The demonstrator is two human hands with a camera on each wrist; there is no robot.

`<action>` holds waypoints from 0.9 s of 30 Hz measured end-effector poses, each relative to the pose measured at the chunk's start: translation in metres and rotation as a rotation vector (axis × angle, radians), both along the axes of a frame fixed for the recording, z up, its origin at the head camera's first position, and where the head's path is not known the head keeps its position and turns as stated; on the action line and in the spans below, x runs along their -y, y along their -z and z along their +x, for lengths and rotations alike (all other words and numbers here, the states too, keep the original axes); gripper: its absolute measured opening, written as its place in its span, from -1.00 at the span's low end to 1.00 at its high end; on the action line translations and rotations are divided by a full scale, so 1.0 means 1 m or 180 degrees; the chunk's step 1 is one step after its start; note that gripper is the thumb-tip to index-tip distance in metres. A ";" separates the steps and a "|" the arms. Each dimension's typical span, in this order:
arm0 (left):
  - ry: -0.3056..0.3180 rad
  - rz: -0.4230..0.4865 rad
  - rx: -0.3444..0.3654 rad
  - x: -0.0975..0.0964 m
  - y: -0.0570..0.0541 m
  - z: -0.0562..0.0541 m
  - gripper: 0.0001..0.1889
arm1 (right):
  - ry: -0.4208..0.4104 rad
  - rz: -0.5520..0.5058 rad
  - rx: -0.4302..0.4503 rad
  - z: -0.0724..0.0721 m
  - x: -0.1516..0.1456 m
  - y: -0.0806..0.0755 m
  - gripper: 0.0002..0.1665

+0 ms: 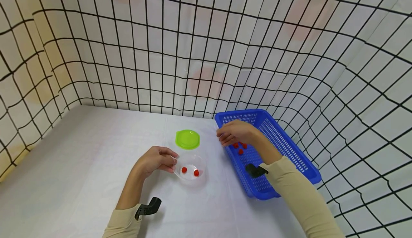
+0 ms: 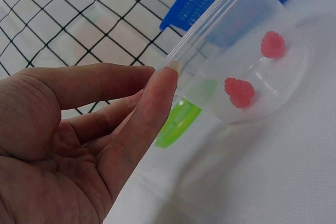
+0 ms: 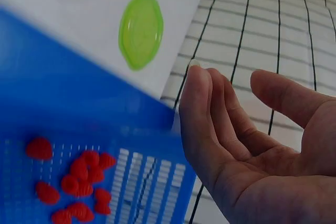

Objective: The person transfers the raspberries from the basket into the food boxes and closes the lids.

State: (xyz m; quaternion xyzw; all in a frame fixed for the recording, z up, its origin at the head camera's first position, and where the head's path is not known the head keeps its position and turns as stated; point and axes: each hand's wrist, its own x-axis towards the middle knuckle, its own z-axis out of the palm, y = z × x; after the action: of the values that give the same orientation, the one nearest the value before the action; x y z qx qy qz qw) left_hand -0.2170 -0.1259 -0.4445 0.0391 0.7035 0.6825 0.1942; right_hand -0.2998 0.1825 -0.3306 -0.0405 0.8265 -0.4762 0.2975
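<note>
A clear round plastic container stands on the white cloth, with two raspberries inside it. My left hand pinches its rim between thumb and fingers; the left wrist view shows the thumb tip at the rim. Over the left edge of a blue plastic basket is my right hand. Its fingers are loosely bent, with the thumb apart from them, and it holds nothing in the right wrist view. Below it, several red raspberries lie in the basket, partly hidden by the right arm in the head view.
Behind the container, a green lid lies flat on the cloth. A black wire grid backed with white sheeting rises around the back and both sides of the table. The basket stands close to the grid at the right.
</note>
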 end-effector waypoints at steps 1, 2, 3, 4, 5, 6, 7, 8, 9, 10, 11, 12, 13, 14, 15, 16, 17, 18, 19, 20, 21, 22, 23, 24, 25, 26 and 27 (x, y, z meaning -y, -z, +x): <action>-0.0002 -0.0003 0.0001 0.000 0.000 0.000 -0.64 | 0.0022 -0.0018 -0.0005 -0.001 -0.004 -0.001 -0.56; -0.0003 -0.0006 0.0002 0.000 0.000 0.000 -0.64 | 0.0036 -0.0025 -0.0014 -0.002 -0.009 -0.002 -0.56; -0.0006 -0.0011 0.0002 0.000 0.000 0.000 -0.65 | 0.0056 -0.0035 -0.0017 -0.004 -0.013 -0.003 -0.55; -0.0008 -0.0017 0.0004 0.000 0.000 0.000 -0.65 | 0.0074 -0.0038 -0.0026 -0.005 -0.017 -0.003 -0.54; -0.0011 -0.0025 0.0004 0.000 0.000 0.000 -0.65 | 0.0095 -0.0049 -0.0026 -0.006 -0.022 -0.003 -0.53; -0.0013 -0.0029 0.0007 0.000 0.000 0.000 -0.65 | 0.0128 -0.0067 -0.0032 -0.007 -0.026 -0.003 -0.52; -0.0014 -0.0032 0.0008 -0.001 0.000 0.000 -0.65 | 0.0157 -0.0080 -0.0042 -0.008 -0.030 -0.003 -0.51; -0.0016 -0.0035 0.0008 -0.001 -0.001 0.000 -0.65 | 0.0213 -0.0082 -0.0051 -0.010 -0.034 -0.003 -0.52; -0.0019 -0.0039 0.0009 -0.001 -0.001 0.000 -0.65 | 0.0263 -0.0091 -0.0054 -0.011 -0.038 -0.002 -0.51; -0.0021 -0.0041 0.0011 -0.001 -0.001 0.000 -0.65 | 0.0329 -0.0101 -0.0054 -0.012 -0.042 -0.001 -0.51; -0.0024 -0.0041 0.0013 -0.001 -0.001 0.000 -0.65 | 0.0371 -0.0107 -0.0058 -0.013 -0.046 0.000 -0.50; -0.0026 -0.0043 0.0014 -0.001 -0.001 0.000 -0.65 | 0.0416 -0.0090 -0.0070 -0.015 -0.049 0.002 -0.50; -0.0029 -0.0044 0.0018 -0.001 -0.001 0.000 -0.65 | 0.0460 -0.0074 -0.0058 -0.016 -0.053 0.004 -0.50; -0.0032 -0.0044 0.0021 -0.001 -0.001 0.000 -0.65 | 0.0531 -0.0064 -0.0038 -0.017 -0.057 0.007 -0.50; -0.0035 -0.0042 0.0027 -0.001 -0.001 0.000 -0.66 | 0.0575 -0.0045 -0.0025 -0.018 -0.060 0.010 -0.50; -0.0039 -0.0043 0.0032 -0.001 -0.001 0.000 -0.66 | 0.0632 -0.0014 -0.0013 -0.019 -0.063 0.012 -0.50; -0.0042 -0.0044 0.0035 -0.001 0.000 0.000 -0.66 | 0.0666 0.0004 0.0012 -0.020 -0.066 0.016 -0.49; -0.0043 -0.0044 0.0033 -0.001 0.000 0.000 -0.67 | 0.0691 0.0024 0.0048 -0.021 -0.069 0.019 -0.49; -0.0046 -0.0044 0.0034 -0.001 0.000 0.000 -0.67 | 0.0706 0.0046 0.0084 -0.021 -0.072 0.022 -0.48; -0.0045 -0.0043 0.0029 -0.001 0.000 0.000 -0.67 | 0.0743 0.0061 0.0120 -0.022 -0.075 0.025 -0.48; -0.0046 -0.0041 0.0031 -0.001 0.000 0.000 -0.67 | 0.0748 0.0074 0.0170 -0.022 -0.078 0.027 -0.47; -0.0044 -0.0041 0.0030 -0.001 0.000 0.000 -0.67 | 0.0765 0.0074 0.0225 -0.022 -0.080 0.030 -0.47; -0.0042 -0.0038 0.0027 -0.001 0.000 0.000 -0.67 | 0.0757 0.0077 0.0286 -0.023 -0.083 0.033 -0.45; -0.0037 -0.0032 0.0026 -0.001 0.001 0.000 -0.67 | 0.0760 0.0087 0.0340 -0.023 -0.086 0.035 -0.45; -0.0032 -0.0028 0.0024 -0.001 0.001 0.000 -0.66 | 0.0765 0.0095 0.0393 -0.023 -0.089 0.038 -0.45; -0.0028 -0.0022 0.0024 -0.001 0.001 0.000 -0.66 | 0.0744 0.0098 0.0450 -0.024 -0.092 0.040 -0.44; -0.0025 -0.0018 0.0026 -0.001 0.001 0.000 -0.66 | 0.0691 0.0115 0.0504 -0.024 -0.095 0.042 -0.43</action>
State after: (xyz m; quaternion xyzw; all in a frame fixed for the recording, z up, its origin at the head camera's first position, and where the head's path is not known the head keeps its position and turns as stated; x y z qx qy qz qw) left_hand -0.2170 -0.1252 -0.4451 0.0330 0.7048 0.6815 0.1944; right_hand -0.3238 0.2771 -0.3728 0.0923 0.8084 -0.4924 0.3092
